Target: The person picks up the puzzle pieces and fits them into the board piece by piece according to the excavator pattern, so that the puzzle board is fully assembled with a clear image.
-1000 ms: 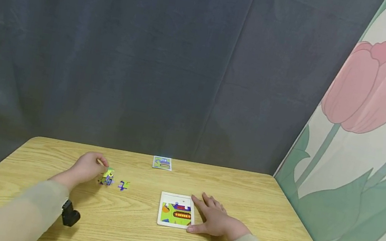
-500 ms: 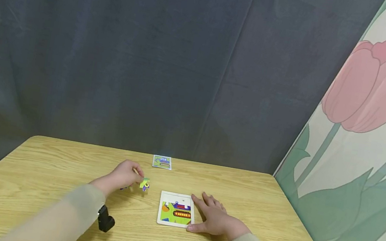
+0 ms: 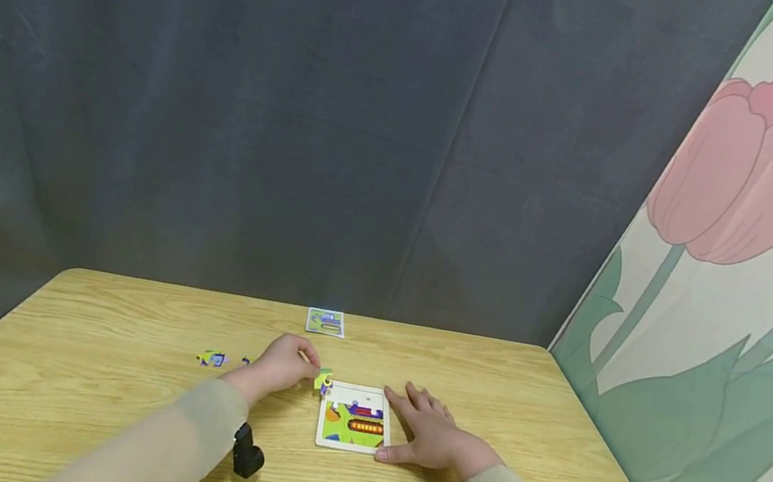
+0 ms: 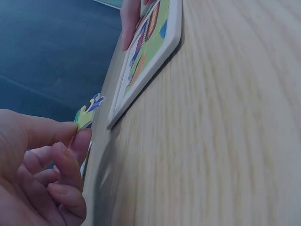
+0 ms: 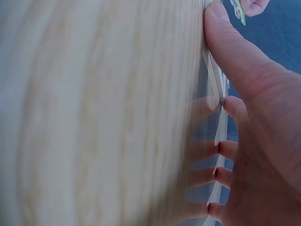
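Between thumb and forefinger my left hand (image 3: 281, 363) pinches a green jigsaw puzzle piece (image 4: 86, 114) with blue and yellow markings. In the head view that piece overlaps the upper left corner of a white puzzle tray (image 3: 354, 448). Joined pieces fill the tray's lower part with an orange and purple vehicle on green; the strip along its top is bare white. My right hand (image 3: 430, 436) lies with spread fingers at the tray's right side, thumb on the lower right corner. The right wrist view shows its fingertips (image 5: 229, 149) down at the table.
Further left on the wooden table (image 3: 102, 407) lie loose puzzle pieces (image 3: 212, 359), one partly hidden by my left hand. A small picture card (image 3: 326, 322) showing a similar vehicle rests near the back edge. A dark curtain (image 3: 263, 112) hangs behind the table.
My left hand has carried the puzzle piece rightward from the loose pieces at the left to the tray's upper left corner. The right hand and the tray have stayed in place.
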Motion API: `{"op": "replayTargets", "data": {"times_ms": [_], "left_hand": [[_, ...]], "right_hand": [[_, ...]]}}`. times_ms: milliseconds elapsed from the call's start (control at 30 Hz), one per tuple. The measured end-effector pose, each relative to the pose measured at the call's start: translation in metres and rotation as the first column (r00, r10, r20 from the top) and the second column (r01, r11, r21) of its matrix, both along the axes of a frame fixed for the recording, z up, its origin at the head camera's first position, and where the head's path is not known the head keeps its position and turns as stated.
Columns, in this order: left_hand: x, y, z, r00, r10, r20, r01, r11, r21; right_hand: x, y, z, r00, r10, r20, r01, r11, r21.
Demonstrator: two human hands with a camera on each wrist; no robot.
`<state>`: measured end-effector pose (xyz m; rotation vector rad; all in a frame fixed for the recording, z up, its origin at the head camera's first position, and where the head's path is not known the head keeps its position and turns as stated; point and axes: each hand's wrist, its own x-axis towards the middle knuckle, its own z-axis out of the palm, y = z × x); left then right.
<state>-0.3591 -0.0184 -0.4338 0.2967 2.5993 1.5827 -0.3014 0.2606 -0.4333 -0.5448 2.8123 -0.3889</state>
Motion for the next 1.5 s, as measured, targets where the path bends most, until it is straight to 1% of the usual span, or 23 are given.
{"op": "replayTargets", "data": {"times_ms": [200, 300, 433, 633, 900, 1100, 1333, 1500], "left_hand": [[0.0, 0.01, -0.006, 1.0, 0.002, 0.014, -0.003, 0.999, 0.048], [0.001, 0.014, -0.009, 1.0, 0.005, 0.014, -0.006, 0.999, 0.053], [0.003, 0.018, -0.01, 1.0, 0.004, 0.0, -0.004, 0.999, 0.034], [0.005, 0.022, -0.01, 1.0, 0.012, 0.009, -0.012, 1.0, -0.006], [0.008, 0.023, -0.013, 0.999, -0.037, -0.034, 0.036, 0.999, -0.02], [0.008, 0.024, -0.015, 0.997, -0.058, -0.053, 0.057, 0.998, -0.027], [0.006, 0.026, -0.018, 0.992, -0.105, -0.066, 0.1, 0.992, -0.077], [0.005, 0.026, -0.019, 0.989, -0.126, -0.077, 0.116, 0.986, -0.117]], "right_hand": [[0.001, -0.002, 0.001, 1.0, 0.0, 0.0, 0.0, 1.0, 0.004], [0.002, -0.002, 0.001, 1.0, -0.001, 0.0, 0.001, 1.0, 0.003], [0.001, -0.003, 0.001, 1.0, -0.003, 0.001, 0.003, 1.0, -0.003], [0.0, -0.002, -0.001, 1.0, 0.0, -0.004, 0.0, 1.0, 0.0], [0.0, -0.002, 0.0, 1.0, -0.01, 0.003, 0.01, 1.0, 0.001], [0.001, -0.002, 0.002, 1.0, -0.012, 0.006, 0.012, 1.0, -0.002], [0.002, -0.002, 0.003, 1.0, -0.015, 0.001, 0.015, 1.0, -0.004], [0.002, -0.002, 0.003, 1.0, -0.019, 0.004, 0.019, 1.0, -0.002]]}}
